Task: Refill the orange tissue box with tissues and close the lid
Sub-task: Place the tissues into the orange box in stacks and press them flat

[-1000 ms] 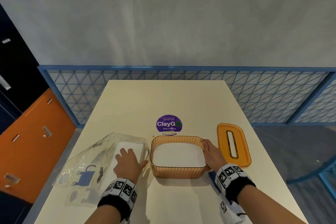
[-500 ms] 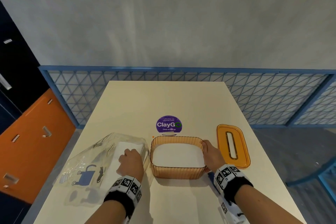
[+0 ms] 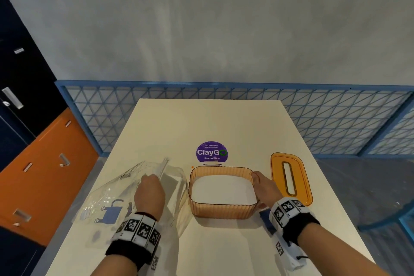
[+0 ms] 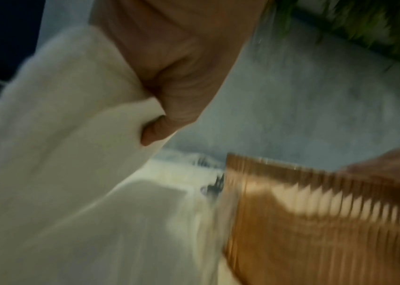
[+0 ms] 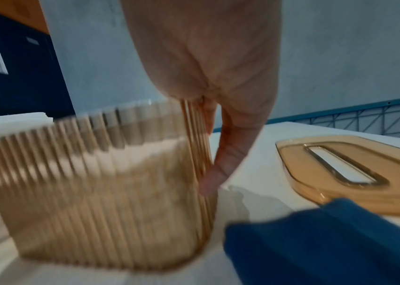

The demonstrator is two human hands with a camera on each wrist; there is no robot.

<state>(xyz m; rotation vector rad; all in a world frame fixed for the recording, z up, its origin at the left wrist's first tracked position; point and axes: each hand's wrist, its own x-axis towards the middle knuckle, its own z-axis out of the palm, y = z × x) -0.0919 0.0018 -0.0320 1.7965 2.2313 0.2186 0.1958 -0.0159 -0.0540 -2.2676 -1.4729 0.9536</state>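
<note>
The ribbed orange tissue box (image 3: 221, 208) stands open on the table with white tissues (image 3: 223, 190) inside. My right hand (image 3: 262, 184) holds its right end, fingers curled over the rim (image 5: 208, 119). The orange lid (image 3: 291, 177) with its slot lies flat to the right. On the left, my left hand (image 3: 150, 190) grips a stack of white tissues (image 3: 162, 169) tilted up on edge inside the clear plastic wrapper (image 3: 112, 199). In the left wrist view, the fingers (image 4: 169, 96) pinch the white stack (image 4: 59, 135) beside the box (image 4: 316, 221).
A purple round ClayGo sign (image 3: 211, 152) stands just behind the box. A blue mesh railing (image 3: 313, 119) runs past the table's far edge. Orange and dark cabinets (image 3: 44, 163) line the left side. A blue object (image 5: 328, 241) lies near my right wrist.
My left hand has closed on the tissue stack and tipped it up from lying flat in the wrapper. The right hand stays on the box's right end.
</note>
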